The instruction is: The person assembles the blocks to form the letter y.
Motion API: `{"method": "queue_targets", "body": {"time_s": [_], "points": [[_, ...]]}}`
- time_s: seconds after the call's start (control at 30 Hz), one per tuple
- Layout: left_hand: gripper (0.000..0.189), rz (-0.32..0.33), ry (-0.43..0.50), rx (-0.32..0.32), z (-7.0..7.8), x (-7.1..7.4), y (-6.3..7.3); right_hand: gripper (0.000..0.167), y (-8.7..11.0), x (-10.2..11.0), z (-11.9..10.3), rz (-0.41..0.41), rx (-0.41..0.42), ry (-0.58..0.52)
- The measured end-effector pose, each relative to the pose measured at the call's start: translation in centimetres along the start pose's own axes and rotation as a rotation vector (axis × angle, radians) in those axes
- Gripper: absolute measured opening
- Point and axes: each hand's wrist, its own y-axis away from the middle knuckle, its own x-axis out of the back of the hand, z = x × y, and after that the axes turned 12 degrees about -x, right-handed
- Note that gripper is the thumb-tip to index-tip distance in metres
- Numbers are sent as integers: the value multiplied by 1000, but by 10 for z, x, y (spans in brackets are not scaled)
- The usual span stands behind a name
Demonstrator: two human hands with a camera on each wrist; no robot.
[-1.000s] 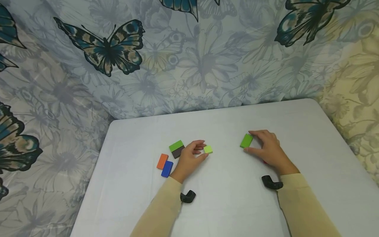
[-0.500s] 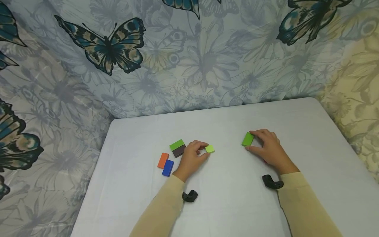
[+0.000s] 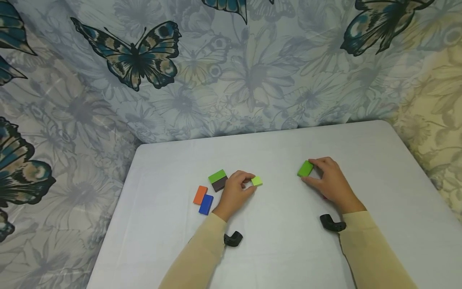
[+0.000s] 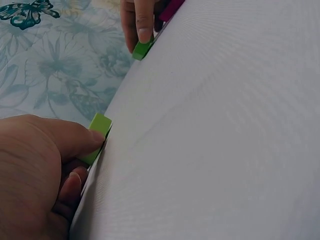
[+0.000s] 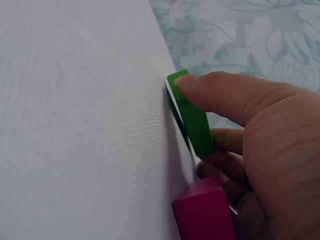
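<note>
Along the near side of the bench (image 3: 281,249), two yellow sleeves (image 3: 371,249) reach forward, each with a black device (image 3: 234,239) at the wrist. Beyond the left one lies a blue block (image 3: 206,204), an orange block (image 3: 200,195) touching its upper left side, offset lengthwise. Just to their right, the left hand (image 3: 236,194) has thumb and fingers closed to a pinch on a small lime block (image 3: 256,181), its other fingers curled. Well apart from it, the right hand (image 3: 332,184) spans a green block (image 3: 305,168), thumb and fingertip gripping it; whether it touches the bench I cannot tell. A magenta block (image 5: 205,215) sits just beside that hand's lower fingers, hidden by the hand from the head view. Slightly farther off, at the left hand's knuckles, lie a dark block (image 3: 218,184) and a second green block (image 3: 217,176), long sides touching. Past the bench's far edge hangs a floral cloth (image 3: 252,76) with large butterflies (image 3: 135,56)
</note>
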Motion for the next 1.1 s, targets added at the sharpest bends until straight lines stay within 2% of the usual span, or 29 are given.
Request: {"method": "queue_targets", "body": {"time_s": [0.27, 0.57, 1.1], "points": [[31, 13, -2, 23, 1, -1, 0, 69, 1, 4, -6, 22, -39, -29], [32, 58, -14, 45, -1, -1, -1, 67, 2, 8, -17, 67, 9, -61], [33, 99, -30, 59, -1, 1, -1, 65, 3, 1, -41, 37, 11, -104]]}}
